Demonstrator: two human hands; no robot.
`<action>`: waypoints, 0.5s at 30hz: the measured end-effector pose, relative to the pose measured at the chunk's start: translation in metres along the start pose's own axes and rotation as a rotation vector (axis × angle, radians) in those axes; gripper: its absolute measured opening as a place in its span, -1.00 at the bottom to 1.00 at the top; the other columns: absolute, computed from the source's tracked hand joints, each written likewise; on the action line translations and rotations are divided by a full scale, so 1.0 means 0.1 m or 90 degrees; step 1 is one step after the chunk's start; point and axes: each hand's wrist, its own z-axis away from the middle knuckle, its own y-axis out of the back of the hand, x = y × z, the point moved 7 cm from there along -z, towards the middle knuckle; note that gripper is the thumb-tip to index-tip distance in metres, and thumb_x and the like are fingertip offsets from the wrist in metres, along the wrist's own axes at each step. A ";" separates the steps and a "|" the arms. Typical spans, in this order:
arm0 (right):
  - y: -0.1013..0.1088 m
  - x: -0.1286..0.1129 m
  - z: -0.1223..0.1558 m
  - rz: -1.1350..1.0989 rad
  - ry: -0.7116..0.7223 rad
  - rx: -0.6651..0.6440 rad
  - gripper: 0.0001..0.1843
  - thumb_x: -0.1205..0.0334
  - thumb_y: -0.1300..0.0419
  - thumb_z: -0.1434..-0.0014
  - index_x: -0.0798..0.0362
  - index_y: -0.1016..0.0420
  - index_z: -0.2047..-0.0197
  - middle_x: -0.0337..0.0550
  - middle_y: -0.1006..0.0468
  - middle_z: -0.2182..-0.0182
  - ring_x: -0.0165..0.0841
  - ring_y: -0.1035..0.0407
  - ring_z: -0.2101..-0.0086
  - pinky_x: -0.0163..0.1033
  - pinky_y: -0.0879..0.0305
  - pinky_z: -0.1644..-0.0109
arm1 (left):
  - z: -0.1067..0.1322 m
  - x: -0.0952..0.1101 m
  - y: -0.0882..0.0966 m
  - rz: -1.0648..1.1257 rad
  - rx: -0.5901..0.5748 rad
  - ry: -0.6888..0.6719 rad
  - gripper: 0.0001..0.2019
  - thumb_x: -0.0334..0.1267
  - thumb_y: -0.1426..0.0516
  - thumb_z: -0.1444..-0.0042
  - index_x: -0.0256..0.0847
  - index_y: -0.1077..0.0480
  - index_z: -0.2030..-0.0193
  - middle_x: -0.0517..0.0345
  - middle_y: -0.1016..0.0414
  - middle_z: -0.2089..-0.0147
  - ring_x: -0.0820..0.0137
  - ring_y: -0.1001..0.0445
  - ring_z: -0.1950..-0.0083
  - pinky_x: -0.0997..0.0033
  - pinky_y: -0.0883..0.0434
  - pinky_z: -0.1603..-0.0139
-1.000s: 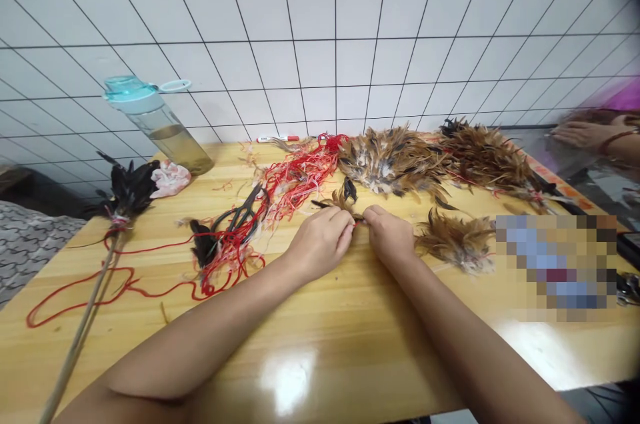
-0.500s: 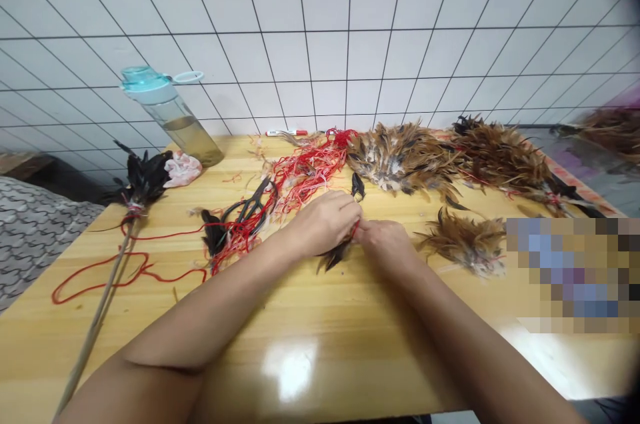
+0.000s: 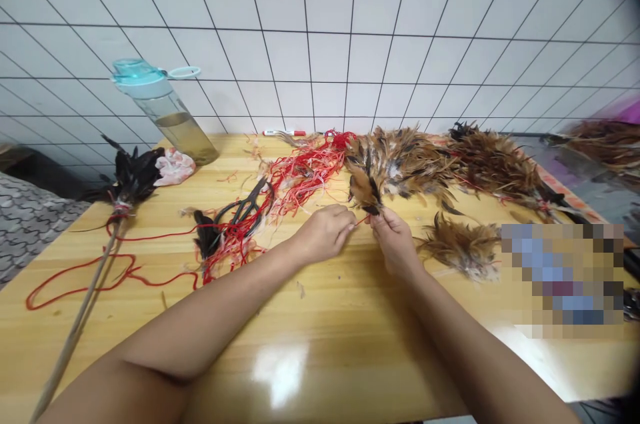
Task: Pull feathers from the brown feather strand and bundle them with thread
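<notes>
A small bunch of brown and black feathers (image 3: 365, 189) stands upright from the fingers of my right hand (image 3: 395, 237), which is closed around its base. Just to the left, my left hand (image 3: 326, 232) is closed on a short length of red string (image 3: 362, 221). The string runs between the two hands to the base of the bunch. Behind the bunch spreads a large pile of brown feathers (image 3: 405, 161). A smaller feather bundle (image 3: 463, 244) lies to the right of my right hand.
Black scissors (image 3: 245, 207) lie among tangled red string (image 3: 300, 174) left of centre. A stick (image 3: 80, 324) tipped with black feathers (image 3: 133, 174) crosses the table's left side. A tilted water bottle (image 3: 175, 121), a marker (image 3: 284, 133) and another feather bundle (image 3: 500, 167) are farther back.
My right hand has turned and lifted the feather bunch upright, where before it lay low under my hands. My hands have drawn slightly apart, with red string showing between them.
</notes>
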 end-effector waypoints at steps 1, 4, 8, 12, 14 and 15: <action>0.06 -0.01 -0.01 0.030 0.025 0.046 -0.70 -0.02 -0.02 -0.20 -0.01 -0.29 0.44 -0.28 -0.23 0.54 -0.39 -0.10 0.47 -0.30 -0.06 0.37 | 0.00 0.06 -0.01 -0.017 0.001 -0.008 -0.75 -0.33 0.09 -0.23 -0.28 -0.39 0.30 -0.02 -0.45 0.36 0.35 -0.40 0.29 0.34 -0.37 0.23; 0.11 -0.14 -0.01 0.221 0.099 0.095 -0.74 0.14 0.03 -0.21 0.00 -0.26 0.49 -0.26 -0.27 0.53 -0.37 -0.16 0.44 -0.29 -0.08 0.33 | 0.00 0.23 0.00 -0.061 0.002 -0.038 -0.75 -0.35 0.11 -0.24 -0.25 -0.36 0.34 0.02 -0.42 0.41 0.36 -0.36 0.34 0.34 -0.33 0.25; 0.03 -0.34 0.03 0.661 0.121 0.062 -0.75 0.30 0.08 -0.24 0.01 -0.37 0.38 -0.16 -0.43 0.34 -0.37 -0.25 0.38 -0.28 0.03 0.39 | 0.00 0.31 0.06 -0.095 0.017 -0.029 -0.75 -0.36 0.12 -0.24 -0.25 -0.33 0.35 0.06 -0.40 0.43 0.36 -0.34 0.37 0.33 -0.29 0.28; -0.09 -0.38 0.07 0.925 0.127 -0.039 -0.77 0.31 0.06 -0.25 -0.02 -0.41 0.28 -0.15 -0.48 0.30 -0.38 -0.31 0.40 -0.26 0.09 0.43 | 0.01 0.28 0.05 -0.136 0.008 0.004 -0.76 -0.34 0.10 -0.25 -0.25 -0.32 0.37 0.03 -0.40 0.38 0.35 -0.35 0.34 0.33 -0.28 0.29; -0.15 -0.36 0.09 0.971 0.143 -0.084 -0.77 0.32 0.06 -0.26 -0.02 -0.42 0.28 -0.12 -0.49 0.31 -0.36 -0.34 0.38 -0.26 0.07 0.41 | 0.00 0.30 0.03 -0.175 -0.005 -0.017 -0.79 -0.37 0.08 -0.22 -0.26 -0.34 0.35 0.01 -0.40 0.37 0.32 -0.35 0.32 0.29 -0.29 0.26; -0.16 -0.35 0.10 0.978 0.147 -0.096 -0.76 0.33 0.06 -0.26 -0.01 -0.42 0.28 -0.11 -0.50 0.32 -0.35 -0.35 0.38 -0.26 0.06 0.40 | -0.01 0.31 0.02 -0.195 -0.013 -0.033 -0.80 -0.38 0.07 -0.21 -0.27 -0.35 0.34 0.00 -0.40 0.37 0.31 -0.35 0.30 0.27 -0.29 0.25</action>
